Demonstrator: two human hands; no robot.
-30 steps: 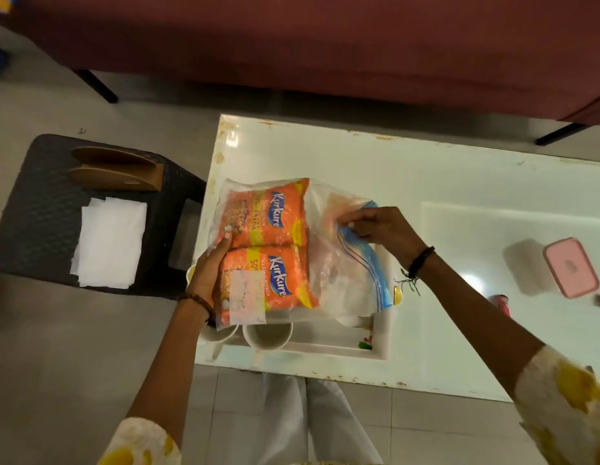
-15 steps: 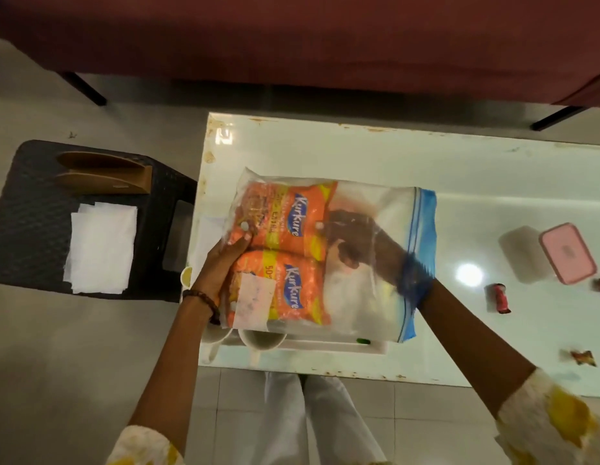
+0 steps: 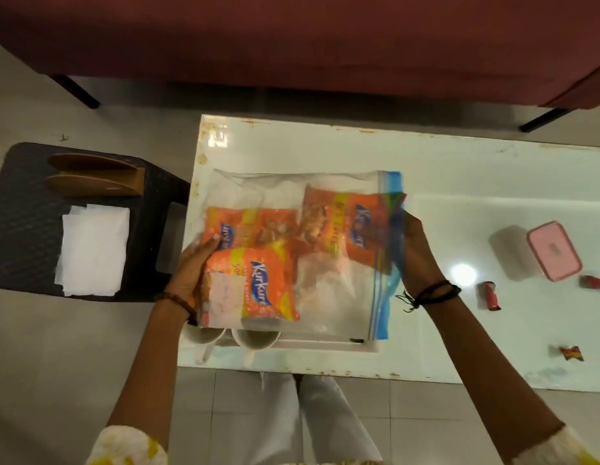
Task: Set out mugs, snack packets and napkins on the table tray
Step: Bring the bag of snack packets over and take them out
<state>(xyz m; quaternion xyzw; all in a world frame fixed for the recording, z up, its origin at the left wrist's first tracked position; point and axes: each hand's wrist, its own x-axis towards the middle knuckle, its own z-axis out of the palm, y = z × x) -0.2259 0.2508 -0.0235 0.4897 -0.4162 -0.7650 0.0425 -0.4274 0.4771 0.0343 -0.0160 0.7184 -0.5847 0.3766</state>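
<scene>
A clear bag (image 3: 328,263) with three orange packets (image 3: 255,283) is held above the tray (image 3: 365,347) at the table's (image 3: 459,169) 7 o'clock corner. The left hand (image 3: 194,266) has its grip clamped on the bag's 9 o'clock edge; the right hand (image 3: 416,260) pinches the blue zip edge at 3 o'clock. Two mugs (image 3: 255,340) stand under the bag. Napkins (image 3: 92,250) lie on a dark stool (image 3: 20,229) at 9 o'clock.

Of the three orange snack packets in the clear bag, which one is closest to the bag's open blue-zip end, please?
The upper-right packet, its end at the blue zip by the right hand. The other two packets lie at the closed end, by the left hand.
</scene>
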